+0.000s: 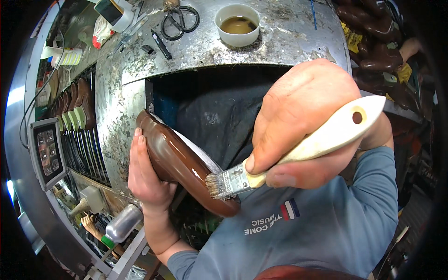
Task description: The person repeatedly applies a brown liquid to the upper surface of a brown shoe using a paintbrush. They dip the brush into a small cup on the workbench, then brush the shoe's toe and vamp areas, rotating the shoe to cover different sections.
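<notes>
My right fingers (268, 151) grip a brush (322, 135) against a brown shoe (179, 156). My left fingers (143, 156) clasp the shoe's side.

Glossy smooth shoe (181, 163), rough-bristled brush (319, 143), blotchy metal table (291, 44)

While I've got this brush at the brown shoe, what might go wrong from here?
The brush's bristles splay by the edge of the brown shoe, so they might smear or scratch its glossy surface.
Your left hand holds the shoe toward one end, so pressure from your right hand might tilt it.
The uncovered white bowl contains liquid and could spill if bumped.
</notes>
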`<state>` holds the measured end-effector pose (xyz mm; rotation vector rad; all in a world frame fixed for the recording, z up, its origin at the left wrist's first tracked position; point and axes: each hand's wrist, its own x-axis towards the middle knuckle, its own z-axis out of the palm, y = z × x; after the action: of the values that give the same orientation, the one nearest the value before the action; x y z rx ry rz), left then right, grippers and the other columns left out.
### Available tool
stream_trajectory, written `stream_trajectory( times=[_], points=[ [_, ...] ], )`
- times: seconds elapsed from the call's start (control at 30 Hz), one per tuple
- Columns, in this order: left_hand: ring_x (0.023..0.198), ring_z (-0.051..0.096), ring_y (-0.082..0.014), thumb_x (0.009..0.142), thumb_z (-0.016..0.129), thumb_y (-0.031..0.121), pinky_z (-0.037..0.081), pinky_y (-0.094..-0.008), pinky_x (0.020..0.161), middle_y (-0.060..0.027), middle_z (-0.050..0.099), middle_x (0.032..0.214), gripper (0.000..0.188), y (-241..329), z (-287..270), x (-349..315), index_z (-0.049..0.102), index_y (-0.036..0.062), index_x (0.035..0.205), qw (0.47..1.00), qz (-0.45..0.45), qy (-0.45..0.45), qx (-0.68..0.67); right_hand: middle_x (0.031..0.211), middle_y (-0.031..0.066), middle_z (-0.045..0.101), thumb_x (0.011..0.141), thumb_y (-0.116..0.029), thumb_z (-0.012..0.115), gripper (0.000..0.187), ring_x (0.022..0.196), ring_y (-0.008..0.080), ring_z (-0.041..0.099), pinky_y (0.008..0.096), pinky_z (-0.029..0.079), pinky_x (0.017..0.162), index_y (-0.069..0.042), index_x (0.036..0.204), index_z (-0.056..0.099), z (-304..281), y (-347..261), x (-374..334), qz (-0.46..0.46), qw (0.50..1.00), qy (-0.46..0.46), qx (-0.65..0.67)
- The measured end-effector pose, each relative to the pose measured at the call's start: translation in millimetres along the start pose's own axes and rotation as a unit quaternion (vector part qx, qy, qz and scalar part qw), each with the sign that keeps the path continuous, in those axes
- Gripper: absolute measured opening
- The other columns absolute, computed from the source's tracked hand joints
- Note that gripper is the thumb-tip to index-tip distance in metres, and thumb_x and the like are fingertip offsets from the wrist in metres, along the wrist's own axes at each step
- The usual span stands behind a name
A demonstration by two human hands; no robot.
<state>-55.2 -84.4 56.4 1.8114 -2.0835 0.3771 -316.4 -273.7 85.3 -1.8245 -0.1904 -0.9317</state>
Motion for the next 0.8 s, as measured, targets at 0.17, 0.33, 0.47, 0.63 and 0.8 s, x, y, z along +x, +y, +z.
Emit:
stream_trajectory(
  times=[0.17, 0.33, 0.47, 0.63, 0.8],
  points=[
    [0.114, 0.068, -0.0404, 0.078, 0.084, 0.016, 0.056, -0.0414, 0.095, -0.0265, 0.064, 0.130, 0.075, -3, 5, -8, 0.049, -0.0084, 0.140, 0.995, -0.080, -0.021, -0.050, 0.076, 0.0119, 0.073, 0.076, -0.009, 0.082, 0.017, 0.063, 0.0200, 0.071, 0.0280, 0.059, 0.056, 0.002, 0.088, 0.077, 4, 3, 1, -0.030, 0.999, 0.043, 0.010],
    [0.105, 0.072, -0.0350, 0.078, 0.083, 0.012, 0.058, -0.0371, 0.090, -0.0234, 0.068, 0.125, 0.072, 7, 10, -12, 0.051, -0.0079, 0.138, 0.966, -0.184, -0.045, -0.177, 0.077, 0.0116, 0.073, 0.076, -0.011, 0.084, 0.019, 0.061, 0.0190, 0.070, 0.0273, 0.058, 0.054, 0.000, 0.090, 0.078, 3, -6, 8, -0.018, 0.998, 0.052, -0.010],
    [0.096, 0.075, -0.0277, 0.078, 0.083, 0.012, 0.059, -0.0353, 0.083, -0.0174, 0.072, 0.114, 0.067, 18, 9, -11, 0.055, -0.0017, 0.137, 0.949, -0.207, -0.050, -0.234, 0.077, 0.0124, 0.073, 0.077, -0.011, 0.083, 0.019, 0.060, 0.0185, 0.069, 0.0266, 0.057, 0.052, 0.001, 0.091, 0.078, 2, -7, 19, -0.045, 0.997, 0.059, -0.028],
    [0.096, 0.073, -0.0222, 0.073, 0.089, 0.017, 0.057, -0.0329, 0.085, -0.0121, 0.073, 0.109, 0.067, 29, -5, -4, 0.061, 0.0039, 0.132, 0.876, -0.258, -0.167, -0.372, 0.079, 0.0135, 0.072, 0.077, -0.010, 0.082, 0.020, 0.059, 0.0178, 0.068, 0.0257, 0.056, 0.050, 0.003, 0.091, 0.077, 2, -4, 32, -0.082, 0.993, 0.067, -0.048],
    [0.103, 0.070, -0.0184, 0.068, 0.093, 0.010, 0.054, -0.0335, 0.093, -0.0092, 0.073, 0.112, 0.063, 39, -21, 9, 0.065, -0.0004, 0.123, 0.752, -0.303, -0.190, -0.553, 0.079, 0.0130, 0.072, 0.075, -0.008, 0.081, 0.018, 0.060, 0.0190, 0.068, 0.0271, 0.057, 0.052, 0.002, 0.089, 0.077, -2, -3, 47, -0.097, 0.989, 0.049, -0.095]
  ],
)
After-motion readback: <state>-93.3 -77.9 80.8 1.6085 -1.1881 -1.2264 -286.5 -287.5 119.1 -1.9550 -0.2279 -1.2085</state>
